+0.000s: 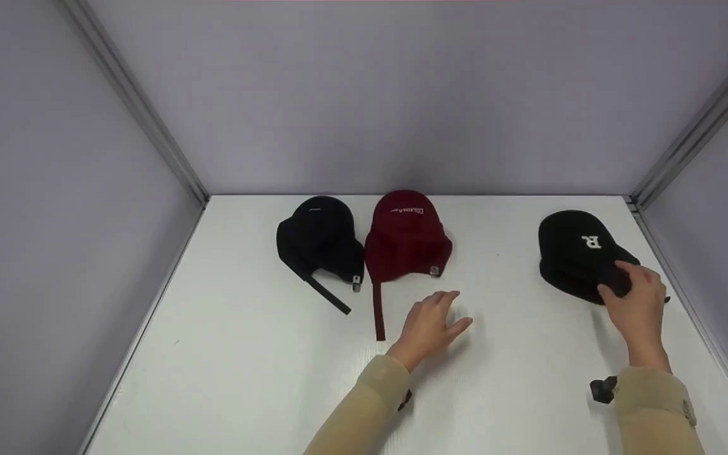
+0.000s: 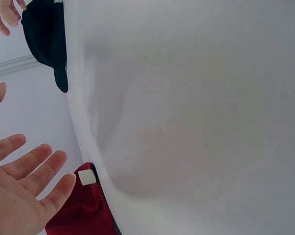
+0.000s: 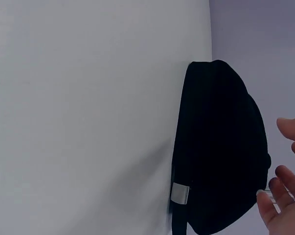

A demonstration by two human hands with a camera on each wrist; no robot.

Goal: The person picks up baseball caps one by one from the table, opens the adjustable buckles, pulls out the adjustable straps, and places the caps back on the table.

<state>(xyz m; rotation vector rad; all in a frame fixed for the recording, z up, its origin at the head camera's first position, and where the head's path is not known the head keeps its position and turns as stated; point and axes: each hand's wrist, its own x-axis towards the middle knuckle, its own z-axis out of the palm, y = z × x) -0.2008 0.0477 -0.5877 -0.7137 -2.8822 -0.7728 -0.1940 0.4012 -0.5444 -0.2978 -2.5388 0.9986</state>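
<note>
At the right of the table lies a black cap point(image 1: 569, 253) with a white letter R on its front. My right hand point(image 1: 637, 300) is over its near right side, thumb and fingers spread apart. In the right wrist view the fingertips point(image 3: 264, 200) are at the cap's crown, and whether they touch it I cannot tell. My left hand point(image 1: 427, 328) hovers over the table, fingers spread and holding nothing. Nearest to it is a dark red cap point(image 1: 405, 246) with white lettering and a loose strap. A dark navy cap point(image 1: 320, 237) lies against the red one's left side.
The caps lie on a white table point(image 1: 225, 379). Grey panels point(image 1: 414, 101) rise at the back and both sides, joined by metal corner posts. The navy cap's strap point(image 1: 329, 296) stretches toward the front of the table.
</note>
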